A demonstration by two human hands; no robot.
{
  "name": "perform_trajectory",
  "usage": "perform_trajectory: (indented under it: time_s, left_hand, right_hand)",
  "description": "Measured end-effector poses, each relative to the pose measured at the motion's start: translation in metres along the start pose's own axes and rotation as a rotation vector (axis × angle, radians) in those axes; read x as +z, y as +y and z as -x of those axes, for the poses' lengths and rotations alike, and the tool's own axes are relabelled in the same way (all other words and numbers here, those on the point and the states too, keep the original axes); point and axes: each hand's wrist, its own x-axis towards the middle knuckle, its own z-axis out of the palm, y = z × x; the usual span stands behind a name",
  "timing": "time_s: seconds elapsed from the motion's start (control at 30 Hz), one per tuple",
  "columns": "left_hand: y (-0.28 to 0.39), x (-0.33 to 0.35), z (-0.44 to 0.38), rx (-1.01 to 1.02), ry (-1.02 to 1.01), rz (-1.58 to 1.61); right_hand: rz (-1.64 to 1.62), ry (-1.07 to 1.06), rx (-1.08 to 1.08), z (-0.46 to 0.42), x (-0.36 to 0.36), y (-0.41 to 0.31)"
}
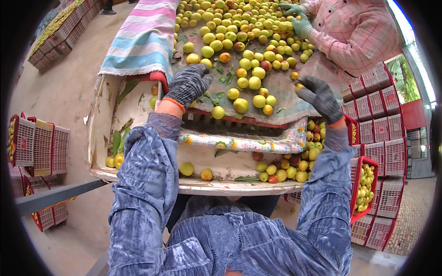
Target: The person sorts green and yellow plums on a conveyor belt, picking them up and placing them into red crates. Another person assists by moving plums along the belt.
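Observation:
My left hand (pixel 191 81), in a dark grey knitted glove with an orange cuff, is at the left of the cloth-covered sorting table (pixel 221 82). Its fingertips are beside a yellow-green fruit (pixel 206 62); whether they grip it is unclear. My right hand (pixel 319 96), gloved alike, is over the right edge of the cloth with a small yellow-orange fruit (pixel 299 86) between thumb and fingers. Many round yellow-green fruits (pixel 255 82), some reddish, lie on the cloth among loose leaves (pixel 228 76). More fruits (pixel 281 173) lie in the white trough (pixel 221 160) before me.
A person in a pink checked shirt (pixel 355 38) works at the far right with green-gloved hands (pixel 302 26) on the fruit. A fruit-filled red crate (pixel 367 189) stands at right, before stacked crates (pixel 374 100). A striped cloth (pixel 141 38) covers the table's left side.

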Motion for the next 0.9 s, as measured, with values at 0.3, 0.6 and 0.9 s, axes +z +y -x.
perform_trajectory:
  time_s: [0.3,0.6,0.9]
  left_hand:
    - [-0.003,0.000,-0.005,-0.009,0.244,-0.226]
    - [-0.007,0.015,-0.007,0.127,0.013,0.878]
    - [-0.019,0.011,-0.016,0.183,0.303,0.215]
  right_hand:
    - [0.173,-0.121,-0.178,-0.018,0.038,0.010]
    - [-0.015,0.165,-0.533,-0.126,0.115,-0.063]
    - [0.681,0.057,0.000,-0.106,0.090,0.025]
